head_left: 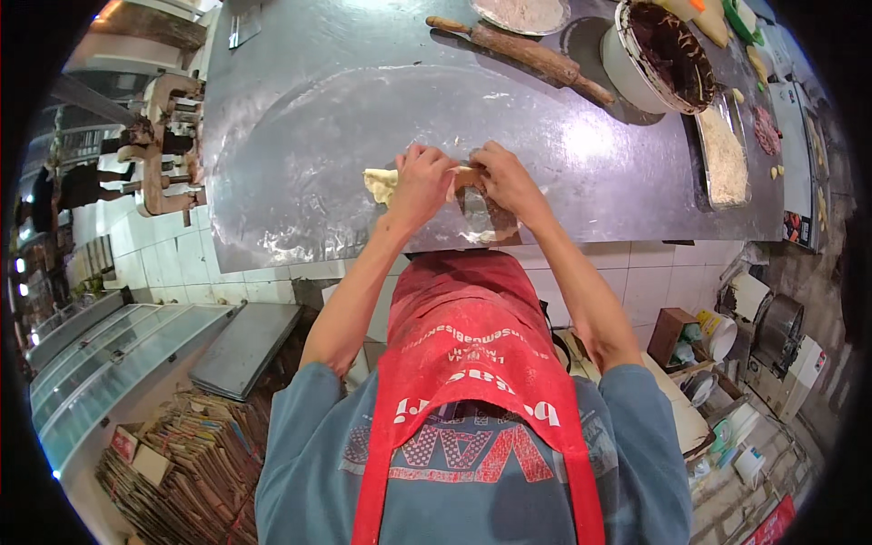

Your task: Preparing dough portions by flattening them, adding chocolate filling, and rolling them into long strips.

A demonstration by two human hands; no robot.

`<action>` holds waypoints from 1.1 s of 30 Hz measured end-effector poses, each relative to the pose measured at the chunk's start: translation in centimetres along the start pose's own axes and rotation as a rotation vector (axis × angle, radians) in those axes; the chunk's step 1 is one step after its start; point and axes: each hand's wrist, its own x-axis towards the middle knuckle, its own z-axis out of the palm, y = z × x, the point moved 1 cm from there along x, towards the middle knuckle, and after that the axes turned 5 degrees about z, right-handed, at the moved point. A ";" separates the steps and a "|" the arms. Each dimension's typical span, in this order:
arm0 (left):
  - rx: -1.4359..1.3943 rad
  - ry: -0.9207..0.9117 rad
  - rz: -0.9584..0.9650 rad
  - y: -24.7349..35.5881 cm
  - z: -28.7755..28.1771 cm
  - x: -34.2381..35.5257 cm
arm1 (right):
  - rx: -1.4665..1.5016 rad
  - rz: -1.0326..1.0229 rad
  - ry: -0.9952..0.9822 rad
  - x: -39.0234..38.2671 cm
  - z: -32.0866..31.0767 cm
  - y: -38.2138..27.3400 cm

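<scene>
A strip of pale yellow dough (378,185) lies on the metal table near its front edge, with its left end uncovered. My left hand (421,184) rests over the middle of the dough, fingers curled down onto it. At the right end of the strip, the bent fingers of my right hand (509,182) press together on the dough. Both hands are close to each other, and they hide most of the strip between them. Below the right hand, a brownish patch, perhaps a shadow or reflection, shows on the tabletop.
The metal table (300,127) carries light flour smears. Toward the far right are a wooden rolling pin (527,56), a bowl of flour (525,13), a white bucket (633,68) smeared inside with dark brown filling, and a tray of pale crumbs (725,159).
</scene>
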 end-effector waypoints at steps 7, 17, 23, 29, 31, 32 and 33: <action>-0.023 0.026 0.002 -0.4 -0.2 0.1 | 0.151 0.277 -0.123 1.7 -1.8 -1.8; 0.053 0.030 0.027 0.4 0.2 -0.1 | -0.071 0.019 0.030 0.4 -1.0 0.8; 0.278 -0.017 0.096 1.5 1.2 -0.5 | -0.090 -0.195 -0.017 -0.6 -1.3 2.4; 0.424 0.052 0.131 4.6 1.6 -3.9 | -0.410 -0.362 0.016 -2.7 -2.4 0.8; 0.436 0.074 0.130 5.0 0.9 -4.4 | -0.491 -0.337 0.017 -3.0 -2.3 -0.6; 0.445 0.076 0.128 4.3 0.2 -4.5 | -0.386 -0.250 0.101 -3.0 -1.9 -1.4; 0.316 0.115 0.080 2.9 -0.9 -4.8 | -0.279 -0.162 0.184 -2.9 -1.4 -2.3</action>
